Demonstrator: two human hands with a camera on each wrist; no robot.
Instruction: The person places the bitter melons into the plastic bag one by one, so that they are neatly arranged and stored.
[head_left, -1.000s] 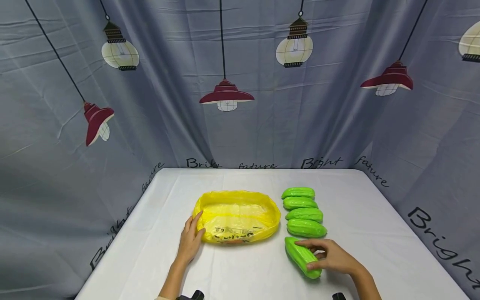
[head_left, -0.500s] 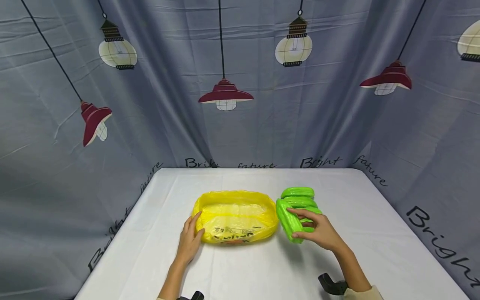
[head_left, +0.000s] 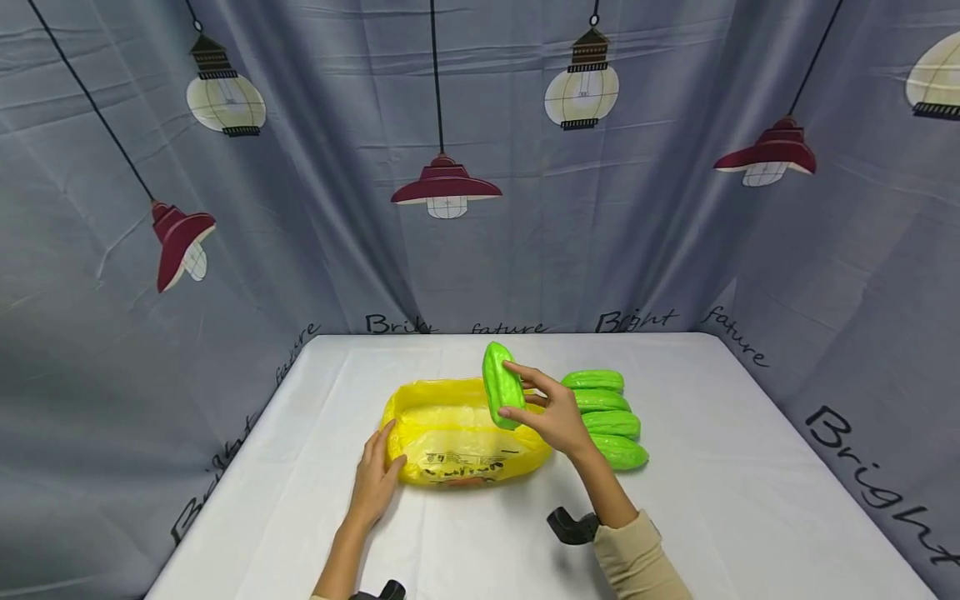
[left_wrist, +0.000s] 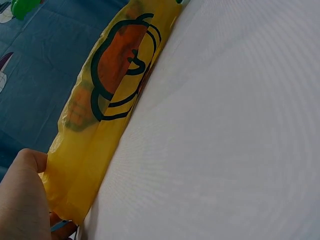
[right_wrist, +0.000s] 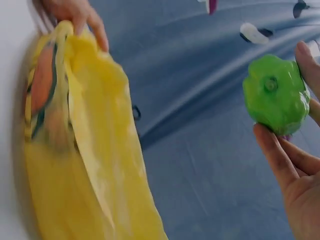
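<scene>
My right hand [head_left: 555, 414] holds a glossy green cucumber-shaped vegetable [head_left: 500, 387] between thumb and fingertips. It hangs nearly upright above the right part of an open yellow plastic bag [head_left: 480, 454]. The right wrist view shows the lobed, dimpled end of the green vegetable [right_wrist: 274, 90], raised apart from the bag [right_wrist: 55, 185]. At the bag's left end, my left hand [head_left: 372, 475] grips the rim; in the left wrist view, its thumb presses the yellow plastic [left_wrist: 75, 165]. Something orange shows on the bag's front side.
Several more green vegetables [head_left: 611, 423] lie in a column right of the bag, partly behind my right hand. The white tabletop [head_left: 735, 500] extends around everything. A grey-blue curtain [head_left: 495, 258] printed with lamps stands behind and at both sides.
My right hand has lifted the nearest green vegetable off the table and carried it left and away from me, over the bag. The left hand stays at the bag's left end.
</scene>
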